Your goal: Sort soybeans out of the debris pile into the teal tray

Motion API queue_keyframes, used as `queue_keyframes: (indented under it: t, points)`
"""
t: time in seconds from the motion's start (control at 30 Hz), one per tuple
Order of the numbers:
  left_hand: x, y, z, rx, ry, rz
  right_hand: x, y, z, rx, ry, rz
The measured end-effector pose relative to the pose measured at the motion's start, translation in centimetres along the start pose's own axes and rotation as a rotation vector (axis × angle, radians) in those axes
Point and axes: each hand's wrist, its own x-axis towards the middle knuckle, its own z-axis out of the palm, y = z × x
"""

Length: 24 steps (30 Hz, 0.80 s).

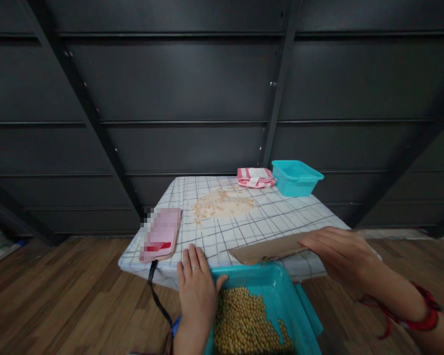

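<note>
My left hand (196,283) grips the near left rim of a teal tub (277,291) partly filled with yellow beans (244,323); the fingers lie over the rim toward the table edge. My right hand (336,254) holds one end of a flat brown cardboard piece (266,249), which slants over the tub's far rim. A red cord circles that wrist. A pile of mixed rice and beans (222,204) lies on the checked tablecloth (214,236) beyond.
A pink phone (161,234) with a dark strap lies at the table's left edge. A striped pink cloth (255,177) and a second, smaller teal tub (296,177) stand at the far right. Dark metal shelving (192,98) rises behind; wooden floor lies around.
</note>
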Motion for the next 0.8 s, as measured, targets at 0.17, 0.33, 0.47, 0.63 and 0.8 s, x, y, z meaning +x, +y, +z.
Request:
queue_keyframes:
  t: [0.17,0.33,0.47,0.63,0.8]
  points:
    - [0.0,-0.1,-0.3,-0.038,-0.01,-0.006,0.4,-1.3,-1.3,0.097,0.02,0.026]
    - [0.1,0.0,-0.8,-0.053,-0.038,-0.028,0.6,-2.2,-2.6,-0.025,0.069,-0.07]
    - [0.2,0.0,-0.9,-0.07,-0.071,-0.03,1.2,-1.9,-2.6,0.021,0.053,-0.018]
    - [0.2,0.0,-0.9,-0.03,-0.081,-0.022,1.1,-0.8,0.0,-0.084,-0.006,-0.019]
    - [0.1,0.0,-0.6,-0.011,-0.032,-0.008,0.3,0.4,3.3,-0.319,0.025,-0.059]
